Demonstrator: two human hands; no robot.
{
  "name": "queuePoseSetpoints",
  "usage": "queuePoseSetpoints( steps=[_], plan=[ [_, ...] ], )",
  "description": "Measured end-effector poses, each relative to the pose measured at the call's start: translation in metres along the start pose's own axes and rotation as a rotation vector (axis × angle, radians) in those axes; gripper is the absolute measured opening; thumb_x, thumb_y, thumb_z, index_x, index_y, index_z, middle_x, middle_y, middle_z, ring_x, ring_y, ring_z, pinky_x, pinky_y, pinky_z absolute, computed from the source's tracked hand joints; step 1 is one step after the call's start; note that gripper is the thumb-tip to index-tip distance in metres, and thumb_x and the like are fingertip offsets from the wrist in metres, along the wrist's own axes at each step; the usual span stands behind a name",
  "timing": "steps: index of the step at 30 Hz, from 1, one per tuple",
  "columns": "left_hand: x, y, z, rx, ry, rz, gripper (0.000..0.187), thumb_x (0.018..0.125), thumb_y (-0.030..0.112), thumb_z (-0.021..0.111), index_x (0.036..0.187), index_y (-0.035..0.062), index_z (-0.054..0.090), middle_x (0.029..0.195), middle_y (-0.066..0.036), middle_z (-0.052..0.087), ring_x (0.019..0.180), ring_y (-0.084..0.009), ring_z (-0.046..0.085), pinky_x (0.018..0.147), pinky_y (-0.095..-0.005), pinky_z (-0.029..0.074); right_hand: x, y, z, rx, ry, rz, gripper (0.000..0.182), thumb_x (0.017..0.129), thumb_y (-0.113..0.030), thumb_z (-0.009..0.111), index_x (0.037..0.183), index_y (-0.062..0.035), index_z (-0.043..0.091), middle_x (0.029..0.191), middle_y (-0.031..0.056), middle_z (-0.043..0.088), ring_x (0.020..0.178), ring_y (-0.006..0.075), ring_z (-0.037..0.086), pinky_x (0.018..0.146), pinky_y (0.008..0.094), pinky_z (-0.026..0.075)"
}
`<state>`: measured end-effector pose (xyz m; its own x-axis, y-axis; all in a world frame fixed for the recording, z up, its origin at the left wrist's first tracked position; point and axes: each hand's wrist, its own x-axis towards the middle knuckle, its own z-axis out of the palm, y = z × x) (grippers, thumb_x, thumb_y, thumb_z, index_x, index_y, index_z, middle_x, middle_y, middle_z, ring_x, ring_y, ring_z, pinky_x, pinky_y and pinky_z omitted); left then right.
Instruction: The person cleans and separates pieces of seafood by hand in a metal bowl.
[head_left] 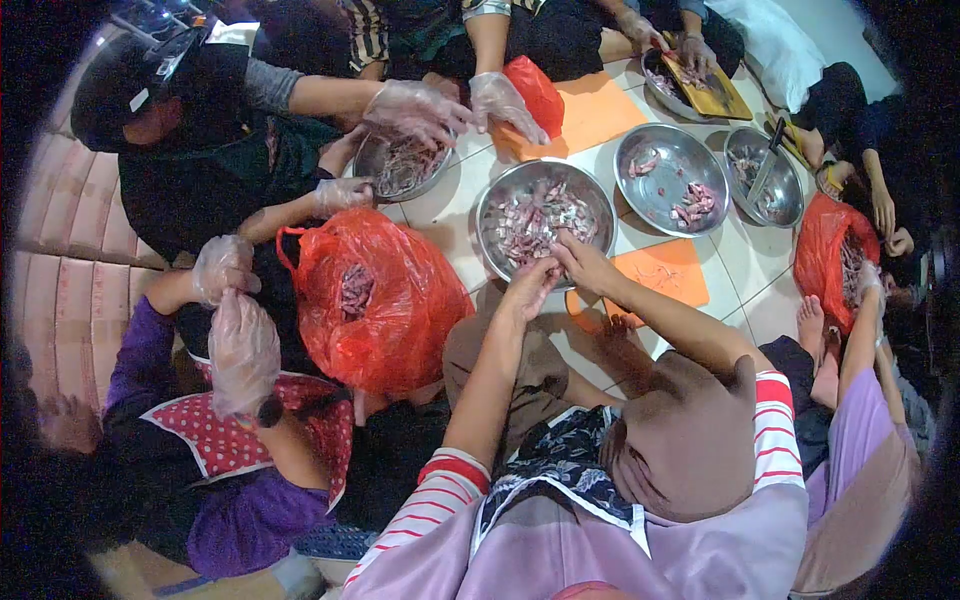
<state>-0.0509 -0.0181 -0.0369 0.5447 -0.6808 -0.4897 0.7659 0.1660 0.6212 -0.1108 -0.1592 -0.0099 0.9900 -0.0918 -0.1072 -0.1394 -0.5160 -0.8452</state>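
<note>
My left hand [531,287] and my right hand [582,262] meet at the near rim of a steel bowl [491,238]. Fingers of both are closed in a pinch; whatever lies between them is too small to make out. Cut pinkish and silvery pieces [540,215] fill much of the bowl. Just right of my right forearm an orange cutting board [675,272] lies on the tiles with small scraps on it.
Co-workers with gloved hands sit around. A red plastic bag [400,300] stands at the left, another red bag [818,245] at the right. More steel bowls [650,175] [742,150], a bowl of strips [405,170] and an orange sheet [605,110] lie beyond.
</note>
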Motion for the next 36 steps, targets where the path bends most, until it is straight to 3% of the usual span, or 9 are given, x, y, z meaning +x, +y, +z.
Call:
queuePoseSetpoints(
  steps=[5, 8, 12, 18, 22, 23, 27, 29, 36],
  plan=[
    [0.000, 0.003, 0.006, -0.039, -0.005, -0.023, 0.008, 0.079, 0.010, 0.060, 0.085, 0.0055, 0.059, 0.080, -0.001, 0.059, 0.069, -0.0071, 0.054, 0.067, -0.0182, 0.046, 0.007, 0.007, 0.005, 0.371, 0.069, 0.104, 0.028, 0.092, -0.034, 0.037, 0.090, -0.0069, 0.043, 0.058, 0.0029, 0.044, 0.045, 0.0130, 0.044, 0.041, 0.0261, 0.037],
    [-0.001, 0.005, 0.009, -0.004, -0.058, 0.001, 0.012, 0.080, 0.013, 0.060, 0.088, 0.0044, 0.059, 0.083, 0.000, 0.059, 0.074, -0.0081, 0.056, 0.069, -0.0174, 0.046, 0.003, -0.008, -0.007, 0.485, -0.020, 0.374, 0.038, 0.090, -0.041, 0.040, 0.089, -0.0037, 0.045, 0.074, 0.0101, 0.057, 0.067, 0.0217, 0.057, 0.062, 0.0350, 0.045],
    [-0.008, 0.008, 0.011, 0.018, -0.171, -0.022, 0.014, 0.080, 0.012, 0.061, 0.090, 0.0028, 0.059, 0.086, -0.003, 0.060, 0.077, -0.0095, 0.057, 0.073, -0.0182, 0.047, 0.008, 0.009, -0.018, 0.500, 0.016, 0.472, 0.037, 0.089, -0.040, 0.041, 0.096, -0.0042, 0.048, 0.077, 0.0086, 0.054, 0.060, 0.0150, 0.053, 0.052, 0.0294, 0.043],
    [-0.002, 0.009, 0.009, -0.112, -0.054, 0.143, 0.017, 0.080, 0.008, 0.060, 0.095, -0.0012, 0.058, 0.094, -0.008, 0.060, 0.090, -0.0143, 0.058, 0.085, -0.0220, 0.046, -0.003, -0.007, -0.032, 0.446, -0.001, 0.370, 0.044, 0.089, -0.037, 0.045, 0.122, -0.0097, 0.038, 0.084, 0.0078, 0.055, 0.069, 0.0110, 0.051, 0.055, 0.0243, 0.041],
    [0.003, 0.006, 0.003, -0.108, 0.053, 0.183, 0.018, 0.081, 0.008, 0.058, 0.096, -0.0014, 0.058, 0.097, -0.008, 0.060, 0.092, -0.0145, 0.057, 0.086, -0.0224, 0.045, -0.011, -0.017, -0.023, 0.309, -0.091, 0.223, 0.041, 0.091, -0.034, 0.040, 0.124, -0.0098, 0.038, 0.107, 0.0141, 0.050, 0.094, 0.0212, 0.052, 0.079, 0.0322, 0.042],
    [0.005, 0.004, 0.000, -0.112, 0.037, 0.182, 0.018, 0.082, 0.008, 0.058, 0.097, -0.0013, 0.058, 0.098, -0.008, 0.060, 0.093, -0.0145, 0.056, 0.086, -0.0224, 0.045, -0.008, 0.001, -0.007, 0.210, 0.082, -0.163, 0.035, 0.093, -0.027, 0.038, 0.125, -0.0116, 0.039, 0.105, 0.0076, 0.046, 0.073, 0.0106, 0.047, 0.067, 0.0252, 0.042],
    [0.004, 0.003, -0.001, -0.084, 0.046, 0.166, 0.018, 0.082, 0.009, 0.057, 0.097, -0.0013, 0.058, 0.099, -0.008, 0.059, 0.093, -0.0149, 0.056, 0.085, -0.0222, 0.045, -0.010, 0.003, -0.003, 0.170, 0.053, -0.165, 0.037, 0.093, -0.029, 0.037, 0.126, -0.0110, 0.037, 0.112, 0.0081, 0.045, 0.083, 0.0149, 0.049, 0.077, 0.0281, 0.041],
    [0.004, 0.001, -0.001, -0.092, 0.045, 0.175, 0.018, 0.083, 0.009, 0.057, 0.097, -0.0013, 0.058, 0.099, -0.008, 0.059, 0.093, -0.0148, 0.056, 0.085, -0.0221, 0.045, -0.016, -0.014, -0.011, 0.213, -0.033, -0.011, 0.037, 0.093, -0.030, 0.035, 0.124, -0.0085, 0.038, 0.117, 0.0145, 0.046, 0.110, 0.0256, 0.046, 0.092, 0.0336, 0.035],
    [0.010, -0.006, -0.007, -0.026, 0.100, 0.160, 0.018, 0.083, 0.011, 0.056, 0.097, -0.0006, 0.058, 0.099, -0.007, 0.060, 0.089, -0.0138, 0.057, 0.083, -0.0224, 0.046, -0.019, -0.008, -0.002, 0.092, 0.093, -0.211, 0.035, 0.093, -0.032, 0.034, 0.120, -0.0092, 0.038, 0.103, 0.0151, 0.054, 0.095, 0.0286, 0.055, 0.081, 0.0362, 0.042]
  ],
)
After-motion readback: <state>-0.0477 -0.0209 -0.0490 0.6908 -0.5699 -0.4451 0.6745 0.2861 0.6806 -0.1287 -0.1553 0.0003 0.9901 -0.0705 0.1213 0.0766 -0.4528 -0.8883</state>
